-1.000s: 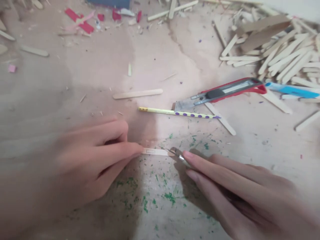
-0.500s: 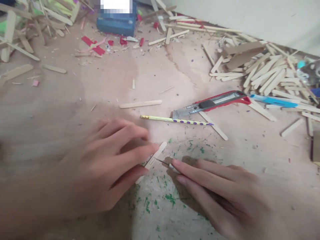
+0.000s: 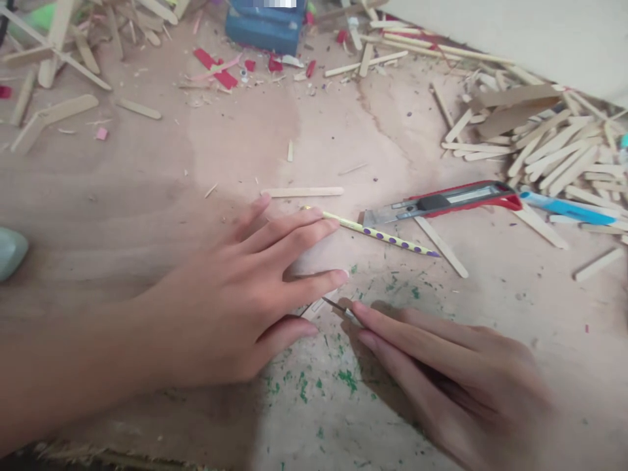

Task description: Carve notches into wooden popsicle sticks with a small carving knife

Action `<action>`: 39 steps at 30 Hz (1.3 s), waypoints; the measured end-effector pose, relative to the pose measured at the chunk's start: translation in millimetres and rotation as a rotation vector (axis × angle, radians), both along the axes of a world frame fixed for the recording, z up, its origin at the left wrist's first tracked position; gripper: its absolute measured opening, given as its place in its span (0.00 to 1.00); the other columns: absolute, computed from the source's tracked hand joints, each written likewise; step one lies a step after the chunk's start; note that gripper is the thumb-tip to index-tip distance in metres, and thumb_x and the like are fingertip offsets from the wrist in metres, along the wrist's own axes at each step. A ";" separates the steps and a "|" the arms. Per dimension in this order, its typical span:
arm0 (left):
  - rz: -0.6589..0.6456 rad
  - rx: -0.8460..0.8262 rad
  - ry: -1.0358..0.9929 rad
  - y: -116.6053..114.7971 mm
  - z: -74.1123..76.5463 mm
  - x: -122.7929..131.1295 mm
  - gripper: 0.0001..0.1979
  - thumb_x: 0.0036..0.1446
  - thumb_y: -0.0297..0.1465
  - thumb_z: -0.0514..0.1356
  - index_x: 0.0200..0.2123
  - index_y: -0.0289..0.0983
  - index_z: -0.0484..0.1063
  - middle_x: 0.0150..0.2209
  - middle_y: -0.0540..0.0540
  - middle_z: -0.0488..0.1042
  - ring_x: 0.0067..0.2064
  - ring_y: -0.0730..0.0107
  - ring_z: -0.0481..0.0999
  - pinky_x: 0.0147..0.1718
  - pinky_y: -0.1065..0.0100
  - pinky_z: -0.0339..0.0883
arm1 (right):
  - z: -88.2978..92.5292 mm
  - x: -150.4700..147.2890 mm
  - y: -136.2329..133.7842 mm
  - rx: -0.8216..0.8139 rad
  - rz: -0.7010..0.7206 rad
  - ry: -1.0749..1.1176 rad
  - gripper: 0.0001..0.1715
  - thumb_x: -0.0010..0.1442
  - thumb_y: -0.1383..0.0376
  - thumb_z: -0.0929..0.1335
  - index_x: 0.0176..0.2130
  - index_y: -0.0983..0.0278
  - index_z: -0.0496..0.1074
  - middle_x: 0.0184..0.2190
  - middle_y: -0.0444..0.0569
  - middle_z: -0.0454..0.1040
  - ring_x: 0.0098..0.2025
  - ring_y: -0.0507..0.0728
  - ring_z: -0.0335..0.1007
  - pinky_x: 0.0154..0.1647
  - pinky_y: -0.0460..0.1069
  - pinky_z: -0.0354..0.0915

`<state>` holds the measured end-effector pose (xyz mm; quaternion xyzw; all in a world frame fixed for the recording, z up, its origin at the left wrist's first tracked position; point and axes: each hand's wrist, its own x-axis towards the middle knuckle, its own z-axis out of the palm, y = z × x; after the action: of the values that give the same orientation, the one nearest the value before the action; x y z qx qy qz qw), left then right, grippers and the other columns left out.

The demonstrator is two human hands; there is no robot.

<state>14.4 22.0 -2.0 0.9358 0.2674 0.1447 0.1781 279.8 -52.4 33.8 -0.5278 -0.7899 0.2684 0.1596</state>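
My left hand (image 3: 240, 288) lies palm down with its fingers spread, its thumb and index finger holding a small wooden craft stick (image 3: 318, 307) against the table. Much of that stick is hidden beneath the fingers. Two other fingertips rest on a pale green pencil (image 3: 387, 237) with purple dots, and the little finger meets the end of another craft stick (image 3: 309, 192). In my right hand (image 3: 456, 366), pinched between thumb and fingers, is a slim craft knife (image 3: 349, 315); its thin blade points at the held stick, and its handle is mostly covered.
A red and grey box cutter (image 3: 451, 200) lies beyond the pencil, blade towards the left. Beside it are a blue pen (image 3: 569, 208) and a heap of craft sticks (image 3: 559, 147). At the back stands a blue box (image 3: 265, 29) among red scraps. Green flecks mark the table.
My left hand has spread its fingers, reaching onto the pencil, which has turned slightly. The index finger now covers more of the stick. My right hand keeps the knife at the stick; the view has shifted.
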 end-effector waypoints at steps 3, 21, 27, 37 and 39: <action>-0.006 0.001 -0.004 0.3 0.2 0.1 0.20 0.75 0.34 0.57 0.67 0.42 0.72 0.76 0.37 0.61 0.79 0.43 0.56 0.76 0.29 0.49 | -3.0 -2.4 1.5 0.015 0.008 -0.013 0.16 0.75 0.68 0.66 0.55 0.60 0.82 0.36 0.48 0.85 0.31 0.56 0.84 0.25 0.47 0.78; 0.003 0.020 0.006 -0.2 -0.9 -1.5 0.22 0.72 0.38 0.63 0.66 0.44 0.74 0.79 0.34 0.55 0.80 0.42 0.53 0.78 0.30 0.43 | 2.0 -4.2 -10.5 0.071 0.103 -0.080 0.22 0.75 0.72 0.65 0.63 0.68 0.76 0.29 0.43 0.76 0.24 0.49 0.73 0.21 0.44 0.64; -0.026 0.095 -0.001 -3.7 -8.0 -3.9 0.24 0.74 0.37 0.59 0.70 0.42 0.70 0.79 0.37 0.56 0.80 0.46 0.56 0.76 0.38 0.55 | -4.2 4.4 -10.6 -0.097 -0.185 0.249 0.15 0.75 0.65 0.68 0.55 0.60 0.84 0.35 0.46 0.85 0.31 0.51 0.79 0.33 0.45 0.70; -0.139 0.470 -0.193 38.2 -92.8 -23.4 0.27 0.71 0.50 0.62 0.70 0.56 0.70 0.73 0.57 0.69 0.69 0.63 0.74 0.79 0.66 0.44 | -15.7 24.8 5.6 0.094 -0.443 0.280 0.16 0.73 0.63 0.70 0.55 0.53 0.85 0.43 0.41 0.88 0.40 0.54 0.85 0.44 0.46 0.78; -0.132 0.457 -0.235 37.1 -85.8 -21.2 0.25 0.73 0.48 0.60 0.69 0.55 0.73 0.72 0.56 0.70 0.69 0.66 0.74 0.78 0.70 0.47 | -19.4 25.3 5.5 0.111 -0.458 0.297 0.18 0.73 0.63 0.69 0.57 0.53 0.84 0.46 0.42 0.88 0.43 0.55 0.86 0.47 0.47 0.78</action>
<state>-6.8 59.1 -87.8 0.9439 0.1436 0.2973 0.0011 305.1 -46.9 14.4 -0.6381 -0.6314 0.2557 0.3588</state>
